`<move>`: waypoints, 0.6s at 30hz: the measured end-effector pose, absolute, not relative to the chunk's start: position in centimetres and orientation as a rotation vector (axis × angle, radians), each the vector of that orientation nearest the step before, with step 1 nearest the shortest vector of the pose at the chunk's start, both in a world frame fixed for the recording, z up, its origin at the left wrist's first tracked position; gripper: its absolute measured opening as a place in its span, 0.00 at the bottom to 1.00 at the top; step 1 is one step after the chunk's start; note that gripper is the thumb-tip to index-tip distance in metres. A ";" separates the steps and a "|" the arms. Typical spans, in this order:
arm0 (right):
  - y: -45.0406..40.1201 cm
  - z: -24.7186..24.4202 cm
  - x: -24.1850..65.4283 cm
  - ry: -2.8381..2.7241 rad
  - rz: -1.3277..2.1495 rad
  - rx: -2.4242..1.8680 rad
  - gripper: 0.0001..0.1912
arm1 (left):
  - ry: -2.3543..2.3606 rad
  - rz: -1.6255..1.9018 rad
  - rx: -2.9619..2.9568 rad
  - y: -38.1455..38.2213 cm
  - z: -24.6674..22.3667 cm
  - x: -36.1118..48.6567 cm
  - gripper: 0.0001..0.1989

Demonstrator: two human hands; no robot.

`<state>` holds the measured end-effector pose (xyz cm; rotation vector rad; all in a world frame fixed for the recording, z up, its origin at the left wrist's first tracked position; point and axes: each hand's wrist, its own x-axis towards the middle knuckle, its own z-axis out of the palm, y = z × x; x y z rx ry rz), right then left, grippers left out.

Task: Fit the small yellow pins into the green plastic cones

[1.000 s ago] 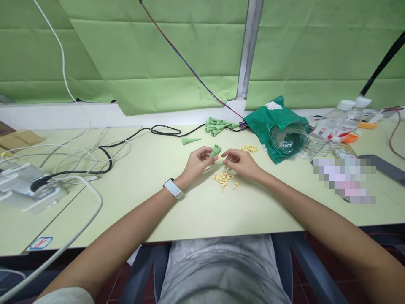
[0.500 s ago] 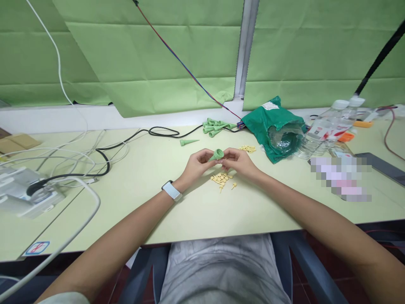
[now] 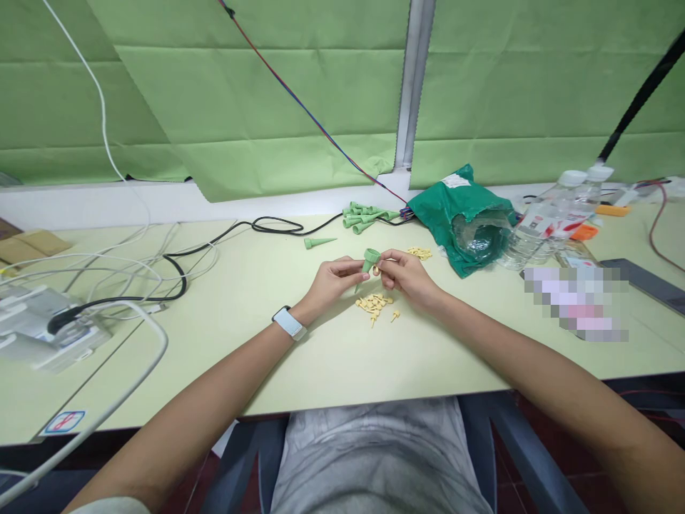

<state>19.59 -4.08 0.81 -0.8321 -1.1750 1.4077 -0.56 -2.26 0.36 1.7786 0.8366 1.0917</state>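
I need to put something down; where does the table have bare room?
Bare table shows between the near yellow pieces and the front edge, and between the white cable and the watch. Crowded: back middle, with green cones, and back right, with green bag and bottles.

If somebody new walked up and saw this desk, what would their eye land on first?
Probably the two hands meeting at mid-desk: the left hand holds a green cone, wide end up, with the right hand at its wide end. Just nearer the person lies a small pile of yellow pieces. Farther back on the right, the crumpled dark green bag stands out beside clear bottles.
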 end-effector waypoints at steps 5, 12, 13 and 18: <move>-4.6 1.0 19.4 -1.055 1.515 -0.768 0.16 | 0.865 1.116 1.759 -2.3 0.5 -0.5 0.15; -4.4 0.8 19.5 -1.243 1.336 -0.830 0.17 | 0.902 1.097 1.692 -2.6 0.7 -0.3 0.15; -4.5 0.7 19.6 -1.323 1.218 -0.856 0.16 | 0.908 1.097 1.677 -2.6 0.8 -0.3 0.15; -5.4 0.4 19.5 -1.647 0.497 -0.914 0.11 | 0.872 1.074 1.665 -2.9 1.2 0.0 0.14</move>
